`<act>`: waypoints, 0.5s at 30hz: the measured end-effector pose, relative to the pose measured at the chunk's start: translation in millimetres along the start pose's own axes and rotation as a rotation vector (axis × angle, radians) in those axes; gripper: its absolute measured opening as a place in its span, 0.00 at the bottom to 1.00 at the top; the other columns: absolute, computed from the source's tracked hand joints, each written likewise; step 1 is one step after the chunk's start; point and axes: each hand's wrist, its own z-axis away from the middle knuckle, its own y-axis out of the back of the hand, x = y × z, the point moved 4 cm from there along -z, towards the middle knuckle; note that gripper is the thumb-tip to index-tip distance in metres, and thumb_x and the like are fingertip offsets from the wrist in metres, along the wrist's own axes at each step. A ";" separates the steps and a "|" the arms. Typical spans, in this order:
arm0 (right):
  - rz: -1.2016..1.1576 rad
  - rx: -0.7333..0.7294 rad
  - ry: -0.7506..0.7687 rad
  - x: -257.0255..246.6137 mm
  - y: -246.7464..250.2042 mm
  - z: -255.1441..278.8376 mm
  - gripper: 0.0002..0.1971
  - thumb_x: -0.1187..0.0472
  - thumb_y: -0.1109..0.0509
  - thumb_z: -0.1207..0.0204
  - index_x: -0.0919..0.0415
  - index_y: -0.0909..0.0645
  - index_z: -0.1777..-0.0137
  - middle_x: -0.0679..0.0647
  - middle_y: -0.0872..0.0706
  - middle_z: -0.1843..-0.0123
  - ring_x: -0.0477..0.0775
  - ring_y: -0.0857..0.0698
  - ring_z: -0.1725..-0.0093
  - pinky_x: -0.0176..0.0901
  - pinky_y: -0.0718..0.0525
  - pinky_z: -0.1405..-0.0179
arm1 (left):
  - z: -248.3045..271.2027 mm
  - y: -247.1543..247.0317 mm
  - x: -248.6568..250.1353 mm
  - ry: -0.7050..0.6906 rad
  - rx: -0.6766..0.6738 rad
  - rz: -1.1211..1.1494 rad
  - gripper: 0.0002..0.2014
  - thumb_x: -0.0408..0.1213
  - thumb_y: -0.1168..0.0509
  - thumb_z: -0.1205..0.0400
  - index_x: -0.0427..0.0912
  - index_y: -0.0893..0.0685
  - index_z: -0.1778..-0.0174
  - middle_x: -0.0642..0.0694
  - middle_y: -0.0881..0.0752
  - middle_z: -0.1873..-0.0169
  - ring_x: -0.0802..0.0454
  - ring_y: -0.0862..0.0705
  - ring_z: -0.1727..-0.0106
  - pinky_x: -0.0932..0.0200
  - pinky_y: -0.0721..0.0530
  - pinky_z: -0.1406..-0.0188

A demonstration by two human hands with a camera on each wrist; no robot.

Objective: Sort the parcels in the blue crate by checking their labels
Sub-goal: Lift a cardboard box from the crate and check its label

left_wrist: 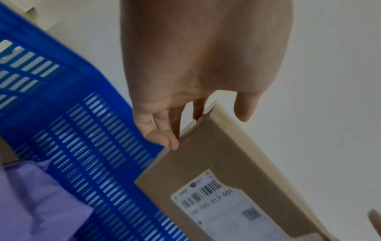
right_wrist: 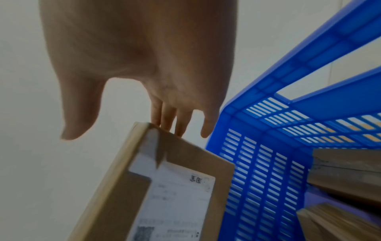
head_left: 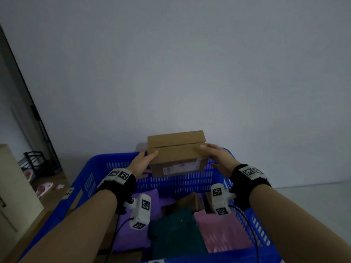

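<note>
Head view: my left hand [head_left: 142, 164] and right hand [head_left: 220, 158] grip the brown cardboard box [head_left: 174, 147] only by its ends; it could slip.

We read white label [left_wrist: 223, 210] on cardboard box [left_wrist: 216, 154]: barcodes, digits roughly "013 001", small square code; rest blurred. Paper tag [head_left: 69, 192] on blue crate [head_left: 121, 158] rim: dark characters, illegible to us.
</note>
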 end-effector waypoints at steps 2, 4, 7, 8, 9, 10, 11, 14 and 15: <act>0.013 -0.064 0.046 -7.1 -1.3 1.7 0.25 0.61 0.25 0.27 0.54 0.25 0.30 0.50 0.16 0.37 0.53 0.20 0.36 0.47 0.26 0.40 | 0.1 3.3 1.9 -0.014 0.020 -0.005 0.25 0.56 0.42 0.17 0.45 0.29 0.27 0.40 0.24 0.33 0.39 0.23 0.35 0.47 0.27 0.39; 0.033 -0.106 0.092 -12.5 -2.2 3.1 0.29 0.74 0.26 0.30 0.57 0.26 0.29 0.53 0.15 0.39 0.54 0.17 0.39 0.43 0.18 0.49 | 1.1 6.3 3.8 -0.036 0.038 0.011 0.21 0.55 0.43 0.16 0.43 0.25 0.36 0.40 0.23 0.39 0.42 0.24 0.39 0.46 0.29 0.36; 0.021 -0.084 0.142 -18.2 -3.2 5.6 0.30 0.78 0.27 0.31 0.58 0.25 0.30 0.51 0.15 0.41 0.53 0.17 0.42 0.43 0.15 0.52 | 4.9 8.0 6.6 -0.053 0.059 0.071 0.28 0.57 0.42 0.18 0.42 0.28 0.28 0.40 0.25 0.30 0.41 0.27 0.28 0.41 0.33 0.27; 0.000 -0.055 0.149 -19.4 -2.4 6.8 0.27 0.76 0.28 0.28 0.57 0.24 0.31 0.48 0.15 0.44 0.50 0.17 0.45 0.42 0.16 0.55 | 4.9 8.0 6.8 -0.057 0.056 0.094 0.30 0.59 0.42 0.19 0.44 0.30 0.25 0.41 0.27 0.26 0.41 0.30 0.25 0.39 0.35 0.25; -0.023 -0.027 0.150 -19.7 -1.4 7.9 0.24 0.73 0.29 0.26 0.55 0.24 0.32 0.46 0.15 0.46 0.46 0.17 0.48 0.41 0.17 0.57 | 6.2 7.9 7.4 -0.062 0.042 0.118 0.32 0.61 0.42 0.20 0.46 0.31 0.23 0.43 0.30 0.24 0.42 0.33 0.22 0.36 0.37 0.23; -0.037 -0.005 0.143 -19.0 -0.3 8.4 0.22 0.70 0.29 0.25 0.53 0.23 0.33 0.44 0.15 0.47 0.45 0.17 0.49 0.42 0.18 0.59 | 7.4 8.0 8.2 -0.066 0.021 0.136 0.33 0.62 0.42 0.21 0.49 0.33 0.23 0.45 0.32 0.22 0.42 0.36 0.21 0.34 0.39 0.23; -0.046 0.014 0.133 -17.2 1.3 8.2 0.19 0.67 0.28 0.24 0.52 0.21 0.35 0.44 0.15 0.47 0.46 0.17 0.48 0.43 0.19 0.59 | 8.1 8.5 8.4 -0.074 0.001 0.139 0.33 0.62 0.40 0.22 0.52 0.34 0.23 0.47 0.34 0.21 0.41 0.38 0.20 0.31 0.41 0.23; -0.042 0.083 0.099 -14.7 5.2 9.2 0.17 0.58 0.27 0.25 0.54 0.20 0.36 0.50 0.15 0.43 0.55 0.17 0.39 0.47 0.19 0.58 | 6.3 10.4 8.7 -0.128 -0.059 0.087 0.35 0.57 0.31 0.26 0.60 0.36 0.23 0.47 0.32 0.22 0.41 0.35 0.21 0.25 0.36 0.28; -0.049 0.100 0.080 -13.3 6.1 8.9 0.20 0.57 0.26 0.25 0.53 0.21 0.33 0.53 0.16 0.42 0.58 0.17 0.40 0.48 0.18 0.58 | 4.8 10.0 8.8 -0.160 -0.093 0.089 0.37 0.52 0.28 0.26 0.63 0.39 0.22 0.46 0.29 0.24 0.41 0.30 0.24 0.27 0.30 0.31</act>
